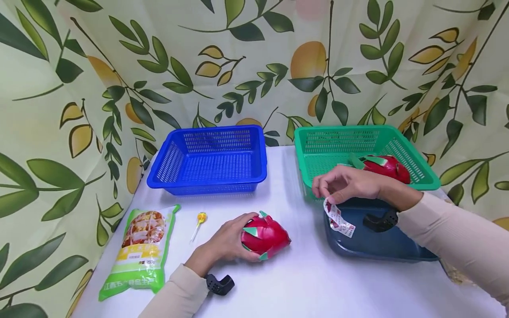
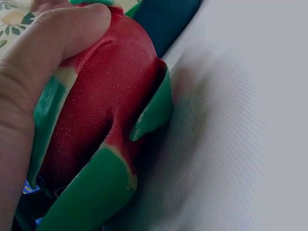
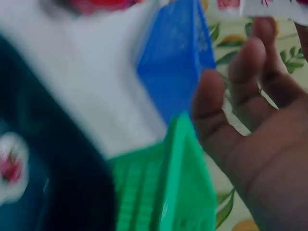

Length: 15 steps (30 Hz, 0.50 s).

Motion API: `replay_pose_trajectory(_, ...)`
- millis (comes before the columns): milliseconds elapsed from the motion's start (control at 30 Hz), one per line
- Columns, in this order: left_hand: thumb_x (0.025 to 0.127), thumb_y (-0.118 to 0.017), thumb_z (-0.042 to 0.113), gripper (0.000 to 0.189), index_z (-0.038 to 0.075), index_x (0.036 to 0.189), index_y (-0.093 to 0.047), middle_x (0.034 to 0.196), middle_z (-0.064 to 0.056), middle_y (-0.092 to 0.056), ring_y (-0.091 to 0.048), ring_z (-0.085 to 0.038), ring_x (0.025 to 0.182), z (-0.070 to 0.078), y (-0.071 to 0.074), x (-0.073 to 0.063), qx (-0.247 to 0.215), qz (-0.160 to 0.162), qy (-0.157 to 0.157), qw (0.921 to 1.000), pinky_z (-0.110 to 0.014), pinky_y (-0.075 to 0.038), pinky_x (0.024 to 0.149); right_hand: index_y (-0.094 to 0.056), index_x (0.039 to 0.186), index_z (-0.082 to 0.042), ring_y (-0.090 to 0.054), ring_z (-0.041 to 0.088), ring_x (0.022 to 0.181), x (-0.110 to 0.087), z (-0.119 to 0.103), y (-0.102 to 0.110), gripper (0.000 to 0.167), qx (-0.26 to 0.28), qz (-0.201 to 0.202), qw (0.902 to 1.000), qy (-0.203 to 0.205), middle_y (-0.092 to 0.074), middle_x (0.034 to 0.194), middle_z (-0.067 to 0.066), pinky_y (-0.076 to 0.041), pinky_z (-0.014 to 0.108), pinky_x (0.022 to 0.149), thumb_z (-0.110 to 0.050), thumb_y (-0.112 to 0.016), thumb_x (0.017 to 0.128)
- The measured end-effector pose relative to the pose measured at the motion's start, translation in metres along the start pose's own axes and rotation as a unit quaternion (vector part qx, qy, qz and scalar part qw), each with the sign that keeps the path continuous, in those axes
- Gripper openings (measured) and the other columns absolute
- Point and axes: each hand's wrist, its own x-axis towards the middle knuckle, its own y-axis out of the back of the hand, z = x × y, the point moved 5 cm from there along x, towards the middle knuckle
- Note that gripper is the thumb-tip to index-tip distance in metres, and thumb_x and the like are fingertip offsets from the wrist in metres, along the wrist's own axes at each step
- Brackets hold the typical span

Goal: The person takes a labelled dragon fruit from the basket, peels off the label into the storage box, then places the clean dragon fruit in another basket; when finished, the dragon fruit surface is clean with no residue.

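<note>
On the white table, my left hand point(image 1: 234, 238) grips a red dragon fruit point(image 1: 267, 237) with green scales. The left wrist view shows the thumb point(image 2: 72, 36) lying along the red skin of the fruit. Above the dark blue tub point(image 1: 381, 245), my right hand point(image 1: 350, 183) pinches a small white packet point(image 1: 339, 220) with red print between thumb and fingertips. The packet hangs down over the tub's left edge. Only a strip of the packet point(image 3: 269, 7) shows at the top of the right wrist view, where the other fingers are loosely bent.
A blue basket point(image 1: 214, 183) stands at the back left. The green basket point(image 1: 302, 163) at the back right holds another dragon fruit point(image 1: 387, 168). On the left lie a green-and-white food bag point(image 1: 139, 254) and a yellow lollipop point(image 1: 202, 217). Patterned cloth point(image 1: 254, 57) hangs around the table.
</note>
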Motion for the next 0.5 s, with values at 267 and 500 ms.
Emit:
replay_pose_trajectory(267, 0.06, -0.091, 0.036, 0.097, 0.017, 0.142, -0.043, 0.128, 0.002, -0.054, -0.052, -0.021, 0.115, -0.001, 0.0, 0.002, -0.001, -0.003, 0.005, 1.0, -0.029, -0.053, 0.077, -0.059, 0.091, -0.006, -0.055, 0.032, 0.092, -0.061, 0.047, 0.014, 0.014, -0.037, -0.037, 0.9911, -0.123, -0.058, 0.097, 0.021, -0.052, 0.04, 0.075, -0.008, -0.068, 0.081)
replay_pose_trajectory(500, 0.06, -0.091, 0.036, 0.098, 0.018, 0.142, -0.042, 0.128, 0.002, -0.053, -0.051, -0.023, 0.116, -0.004, 0.0, 0.001, -0.007, 0.0, 0.01, 0.9999, -0.033, -0.055, 0.076, -0.062, 0.093, -0.012, -0.058, 0.023, 0.08, -0.096, 0.088, 0.022, 0.018, -0.125, -0.013, 0.9737, -0.19, -0.063, 0.09, 0.004, -0.052, 0.035, 0.068, -0.015, -0.072, 0.078)
